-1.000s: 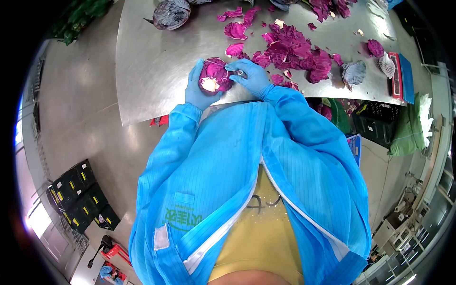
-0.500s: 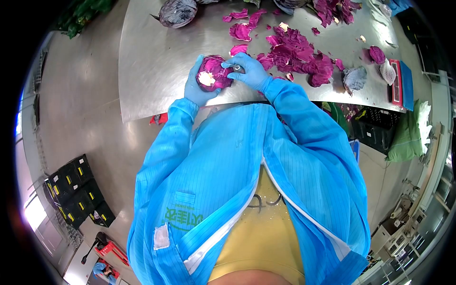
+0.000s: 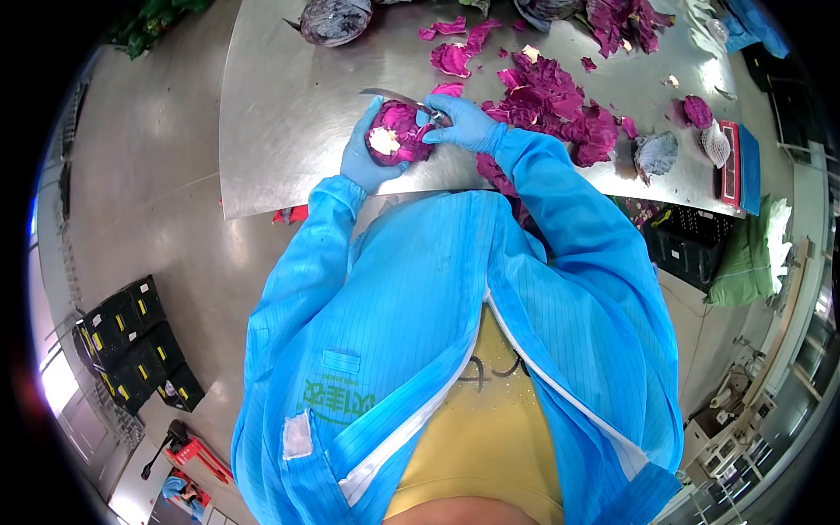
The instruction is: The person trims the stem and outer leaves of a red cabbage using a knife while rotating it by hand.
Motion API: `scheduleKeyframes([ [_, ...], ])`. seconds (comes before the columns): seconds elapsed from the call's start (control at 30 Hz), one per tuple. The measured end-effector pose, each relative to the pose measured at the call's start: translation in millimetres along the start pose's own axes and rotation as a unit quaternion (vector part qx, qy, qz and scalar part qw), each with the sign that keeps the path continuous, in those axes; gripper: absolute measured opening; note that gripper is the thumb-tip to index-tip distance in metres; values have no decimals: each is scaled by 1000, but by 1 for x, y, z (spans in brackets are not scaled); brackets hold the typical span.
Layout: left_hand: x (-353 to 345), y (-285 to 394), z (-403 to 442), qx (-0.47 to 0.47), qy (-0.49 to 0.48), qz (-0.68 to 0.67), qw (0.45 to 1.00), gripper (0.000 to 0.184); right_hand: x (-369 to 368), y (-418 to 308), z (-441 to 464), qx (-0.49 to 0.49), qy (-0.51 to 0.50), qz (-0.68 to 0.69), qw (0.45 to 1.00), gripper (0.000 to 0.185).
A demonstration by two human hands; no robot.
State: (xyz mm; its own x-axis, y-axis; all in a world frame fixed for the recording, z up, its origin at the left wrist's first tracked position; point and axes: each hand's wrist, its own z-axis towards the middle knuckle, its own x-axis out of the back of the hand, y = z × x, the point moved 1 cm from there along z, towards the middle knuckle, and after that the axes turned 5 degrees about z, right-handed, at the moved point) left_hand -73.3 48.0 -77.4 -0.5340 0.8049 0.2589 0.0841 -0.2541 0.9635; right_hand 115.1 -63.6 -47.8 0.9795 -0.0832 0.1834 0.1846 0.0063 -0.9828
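Observation:
In the head view, a red cabbage [image 3: 404, 140] with a pale cut stem end is cradled in my left hand [image 3: 361, 161], which wears a blue glove. My right hand [image 3: 469, 128], also gloved, grips a knife [image 3: 395, 94] with a thin, curved blade. That blade lies across the far side of the cabbage, its tip pointing left. Part of the handle is hidden by my fingers. Loose purple leaves [image 3: 547, 98] are heaped just right of my right hand, and a few leaf pieces [image 3: 451, 59] lie beyond the cabbage.
The metal table [image 3: 289, 114] also carries an untrimmed cabbage [image 3: 335, 21], a greyish cabbage leaf [image 3: 654, 156], a small purple piece [image 3: 697, 111], a white net-covered item [image 3: 715, 143] and a red-and-blue box [image 3: 740, 168]. Black crates [image 3: 131, 341] stand on the floor at left.
My right hand has lifted slightly, and the knife blade now shows beyond the cabbage's far edge. Purple leaf is now more visible by the table edge below that hand. My left hand still holds the cabbage.

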Motion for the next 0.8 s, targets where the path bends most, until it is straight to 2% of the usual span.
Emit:
scheduleKeyframes([
  [0.03,0,-1,0,-3,-2,-8,1000,106,0,1,0,-12,-4,36,999,29],
  [0.13,1,-3,1,-5,-7,8,1000,106,3,-1,2,-27,-23,23,999,30],
  [0.27,1,-1,1,1,-3,-3,1000,106,-1,7,0,-10,-7,68,998,31],
  [0.37,2,-2,1,-7,-5,20,1000,106,1,9,-1,12,16,21,1000,32],
  [0.43,4,-8,1,-6,-9,62,998,104,4,2,0,33,-2,-81,996,31],
  [0.57,4,-11,2,-8,-17,76,997,103,7,-9,-3,35,-9,-114,993,29],
  [0.67,2,-4,6,9,-30,35,999,100,8,-7,-5,25,-27,-110,993,27],
  [0.73,2,4,9,7,-3,10,1000,104,10,-10,-12,99,40,-180,978,25],
  [0.8,1,13,8,43,-22,-18,999,104,10,-14,-19,71,39,-176,981,27],
])
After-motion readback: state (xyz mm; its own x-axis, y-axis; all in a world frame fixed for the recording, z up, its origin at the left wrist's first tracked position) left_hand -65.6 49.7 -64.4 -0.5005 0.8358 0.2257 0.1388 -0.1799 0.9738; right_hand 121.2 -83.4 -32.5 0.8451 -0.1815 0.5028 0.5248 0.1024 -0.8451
